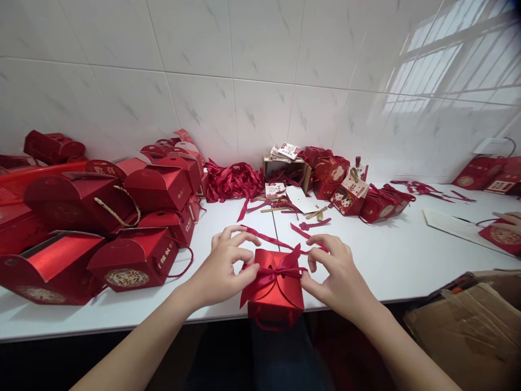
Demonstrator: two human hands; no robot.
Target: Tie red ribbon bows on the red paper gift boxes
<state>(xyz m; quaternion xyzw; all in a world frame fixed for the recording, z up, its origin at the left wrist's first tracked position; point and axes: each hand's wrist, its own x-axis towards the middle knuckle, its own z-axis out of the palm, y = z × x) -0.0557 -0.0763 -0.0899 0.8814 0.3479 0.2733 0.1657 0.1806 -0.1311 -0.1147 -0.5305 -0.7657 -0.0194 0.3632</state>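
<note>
Red gift box (277, 296) at the near edge of the table (391, 250), about midway along; front side at or past that edge, support beneath it not verifiable. Ribbon bow (280, 272) tied across the top, knot roughly over the meeting flaps.

Left hand (226, 266): thumb and forefinger nearly closed at the bow's left loop, apparently pinching ribbon; other fingers curved and loose. Right hand (334, 271): thumb and forefinger likewise nearly closed at the bow's right end, apparently on ribbon; remaining fingers bent.

Step in hand, as judged: tightening and evening of the bow. Recommended: equal pull to both sides, low and level with the top; knot kept centred; no pressing on the flaps, for risk of creasing. Advisable also to set the box further in from the edge, against tipping under an uneven pull.

Room for moving: widest towards the table's right end. To the left, a narrower gap before the stacked red boxes (134, 266). Just behind the box, a loose ribbon strip (264, 237), liable to snag; farther back, towards the far edge, a ribbon heap (234, 179). Close to the near edge at right, a brown carton (468, 331), limiting elbow room.
</note>
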